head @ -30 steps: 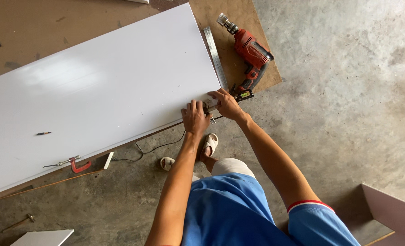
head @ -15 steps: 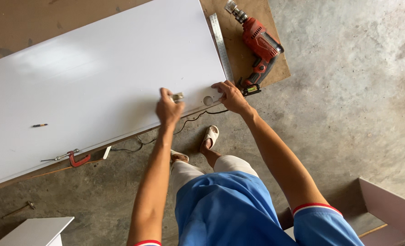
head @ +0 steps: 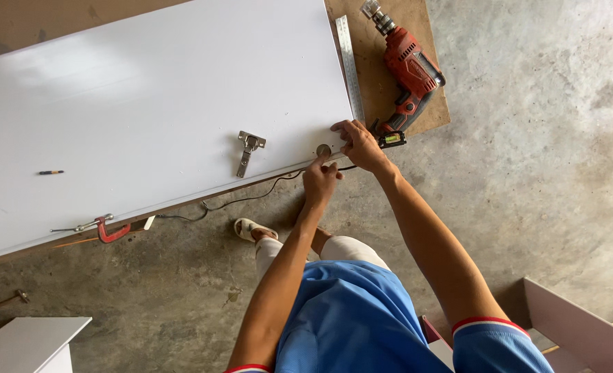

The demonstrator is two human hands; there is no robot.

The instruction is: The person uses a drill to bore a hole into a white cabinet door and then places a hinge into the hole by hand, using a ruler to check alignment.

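Resting on a brown workboard (head: 389, 76), white panel (head: 154, 110) above stained concrete floor (head: 541, 179)

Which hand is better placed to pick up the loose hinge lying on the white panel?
Left, likely. The left hand sits at the panel's near edge by the round hole, on the hinge's side. The right hand is farther over, pressing the white panel corner.

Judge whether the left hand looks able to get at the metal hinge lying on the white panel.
Probably yes: the hinge lies loose on bare panel, close beside the left hand, nothing between.
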